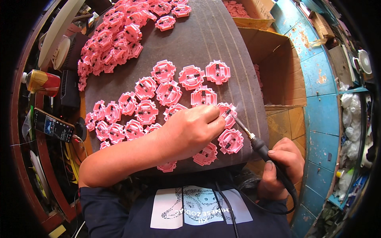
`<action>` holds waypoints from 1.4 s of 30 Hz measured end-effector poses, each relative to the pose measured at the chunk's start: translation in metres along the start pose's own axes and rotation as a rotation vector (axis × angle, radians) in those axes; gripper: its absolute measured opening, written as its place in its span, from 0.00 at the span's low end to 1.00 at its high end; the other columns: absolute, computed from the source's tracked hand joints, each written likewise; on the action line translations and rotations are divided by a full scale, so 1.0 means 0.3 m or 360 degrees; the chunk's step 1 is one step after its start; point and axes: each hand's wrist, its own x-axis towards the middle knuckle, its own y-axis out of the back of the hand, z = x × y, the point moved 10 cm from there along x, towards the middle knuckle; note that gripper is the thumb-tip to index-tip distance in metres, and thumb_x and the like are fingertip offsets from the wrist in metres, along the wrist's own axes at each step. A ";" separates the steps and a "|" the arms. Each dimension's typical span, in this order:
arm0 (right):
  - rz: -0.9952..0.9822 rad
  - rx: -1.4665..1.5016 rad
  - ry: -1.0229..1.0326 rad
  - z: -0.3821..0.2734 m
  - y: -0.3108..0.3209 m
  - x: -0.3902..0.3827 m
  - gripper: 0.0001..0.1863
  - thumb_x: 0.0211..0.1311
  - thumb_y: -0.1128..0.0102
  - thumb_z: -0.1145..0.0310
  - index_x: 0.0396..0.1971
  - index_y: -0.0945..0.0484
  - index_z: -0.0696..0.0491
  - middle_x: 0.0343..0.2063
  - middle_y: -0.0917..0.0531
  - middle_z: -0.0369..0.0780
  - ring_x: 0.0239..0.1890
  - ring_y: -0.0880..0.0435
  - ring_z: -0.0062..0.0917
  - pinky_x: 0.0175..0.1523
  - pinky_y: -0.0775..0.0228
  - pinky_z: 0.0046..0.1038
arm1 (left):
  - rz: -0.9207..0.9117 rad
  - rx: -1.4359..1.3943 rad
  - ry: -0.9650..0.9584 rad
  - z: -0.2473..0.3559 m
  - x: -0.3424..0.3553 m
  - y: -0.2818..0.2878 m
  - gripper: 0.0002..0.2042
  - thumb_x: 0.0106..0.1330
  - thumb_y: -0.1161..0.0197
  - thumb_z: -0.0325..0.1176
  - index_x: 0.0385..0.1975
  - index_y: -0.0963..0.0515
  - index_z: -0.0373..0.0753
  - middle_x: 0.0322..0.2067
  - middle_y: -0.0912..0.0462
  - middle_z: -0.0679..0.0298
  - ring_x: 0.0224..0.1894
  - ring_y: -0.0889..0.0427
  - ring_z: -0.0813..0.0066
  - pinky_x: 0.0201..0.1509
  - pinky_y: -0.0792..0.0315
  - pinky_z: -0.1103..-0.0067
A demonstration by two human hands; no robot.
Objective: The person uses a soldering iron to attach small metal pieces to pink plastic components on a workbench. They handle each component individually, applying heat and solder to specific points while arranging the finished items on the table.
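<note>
My right hand [285, 162] grips a soldering iron [260, 146] with a black handle and a metal shaft. Its tip reaches a round pink plastic part [227, 115] that has small dark and metal pieces inside. From the left, my left hand [196, 127] reaches across the board with its fingers curled and pinched beside that same part. What the fingertips hold, if anything, is hidden. Just below lies another pink part [231, 141], and one more pink part [204, 96] sits above my left knuckles. My left forearm covers some of the nearby parts.
Several pink parts [146, 112] lie in loose rows on the dark board [206, 35], with a heap of pink parts [115, 39] at the far left. Cardboard boxes [278, 67] stand to the right. A phone [53, 125] and a drink can [43, 82] are at the left.
</note>
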 end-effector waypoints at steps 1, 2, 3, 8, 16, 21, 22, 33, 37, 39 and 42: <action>-0.0005 -0.0001 0.0005 -0.001 -0.002 0.000 0.15 0.43 0.32 0.77 0.36 0.19 0.57 0.20 0.23 0.41 0.19 0.25 0.32 0.25 0.32 0.32 | -0.0015 -0.0003 0.0007 -0.001 0.000 -0.003 0.08 0.56 0.37 0.26 0.34 0.25 0.35 0.32 0.27 0.57 0.34 0.18 0.60 0.33 0.21 0.68; -0.0009 -0.0003 0.0010 -0.003 -0.004 0.000 0.15 0.43 0.32 0.77 0.36 0.19 0.57 0.20 0.23 0.41 0.19 0.25 0.32 0.25 0.32 0.32 | -0.0030 -0.0006 0.0014 -0.003 0.000 -0.005 0.08 0.56 0.37 0.26 0.34 0.25 0.36 0.32 0.27 0.57 0.34 0.18 0.60 0.33 0.21 0.68; -0.0014 -0.0004 0.0015 -0.005 -0.007 0.000 0.15 0.43 0.32 0.77 0.36 0.19 0.57 0.20 0.23 0.41 0.19 0.25 0.32 0.25 0.32 0.32 | -0.0046 -0.0009 0.0020 -0.004 -0.001 -0.006 0.07 0.56 0.37 0.26 0.34 0.25 0.36 0.32 0.27 0.57 0.34 0.18 0.60 0.32 0.21 0.68; -0.0021 -0.0001 0.0012 -0.004 -0.006 0.000 0.16 0.42 0.32 0.77 0.36 0.19 0.57 0.20 0.23 0.41 0.19 0.25 0.32 0.26 0.32 0.32 | -0.0035 -0.0031 0.0041 -0.007 -0.008 0.019 0.11 0.56 0.32 0.22 0.38 0.23 0.33 0.34 0.24 0.57 0.31 0.19 0.60 0.32 0.22 0.68; -0.0044 -0.0007 0.0005 -0.001 -0.011 0.005 0.15 0.43 0.32 0.77 0.36 0.19 0.57 0.20 0.23 0.41 0.19 0.25 0.32 0.26 0.32 0.32 | 0.0026 -0.0077 0.0007 -0.001 0.001 0.018 0.11 0.55 0.32 0.21 0.38 0.23 0.33 0.33 0.25 0.57 0.32 0.19 0.60 0.33 0.22 0.68; -0.0018 0.0010 0.0020 0.000 -0.006 0.004 0.14 0.44 0.32 0.77 0.36 0.19 0.58 0.20 0.24 0.41 0.19 0.25 0.32 0.26 0.33 0.31 | -0.0007 -0.0080 -0.0007 -0.002 0.002 -0.002 0.07 0.55 0.37 0.24 0.32 0.27 0.34 0.32 0.28 0.56 0.33 0.19 0.58 0.35 0.22 0.67; -0.0022 0.0011 0.0023 0.001 -0.007 0.003 0.14 0.44 0.32 0.77 0.36 0.19 0.58 0.20 0.24 0.41 0.19 0.25 0.32 0.26 0.33 0.31 | -0.0010 -0.0072 0.0003 -0.001 0.004 -0.001 0.07 0.55 0.37 0.24 0.32 0.27 0.34 0.32 0.28 0.56 0.33 0.19 0.58 0.35 0.21 0.67; -0.0004 0.0063 0.0023 -0.014 0.006 -0.004 0.16 0.42 0.32 0.78 0.36 0.18 0.57 0.19 0.24 0.41 0.17 0.26 0.31 0.24 0.33 0.31 | -0.0141 -0.0052 0.0082 -0.006 -0.024 0.030 0.11 0.58 0.30 0.20 0.40 0.20 0.33 0.33 0.22 0.58 0.29 0.18 0.61 0.31 0.22 0.69; -0.0039 0.0083 0.0073 -0.020 -0.012 -0.003 0.17 0.41 0.32 0.78 0.37 0.18 0.57 0.19 0.23 0.40 0.17 0.26 0.31 0.24 0.33 0.31 | -0.0081 -0.0054 0.0019 0.002 -0.041 0.029 0.12 0.57 0.29 0.21 0.41 0.20 0.33 0.33 0.23 0.58 0.30 0.18 0.61 0.31 0.22 0.69; -0.0049 0.0086 0.0077 -0.017 -0.017 -0.002 0.17 0.40 0.31 0.78 0.37 0.18 0.57 0.19 0.23 0.40 0.17 0.26 0.31 0.24 0.33 0.30 | -0.0096 -0.0052 0.0012 0.009 -0.036 0.027 0.13 0.57 0.29 0.21 0.42 0.20 0.33 0.33 0.23 0.58 0.30 0.18 0.61 0.32 0.22 0.69; -0.0067 0.0095 0.0084 -0.020 -0.020 0.001 0.17 0.41 0.31 0.78 0.37 0.18 0.57 0.19 0.24 0.39 0.17 0.26 0.31 0.24 0.33 0.30 | -0.0097 -0.0054 0.0017 0.012 -0.030 0.027 0.13 0.57 0.29 0.21 0.42 0.20 0.33 0.33 0.23 0.58 0.31 0.18 0.61 0.32 0.22 0.69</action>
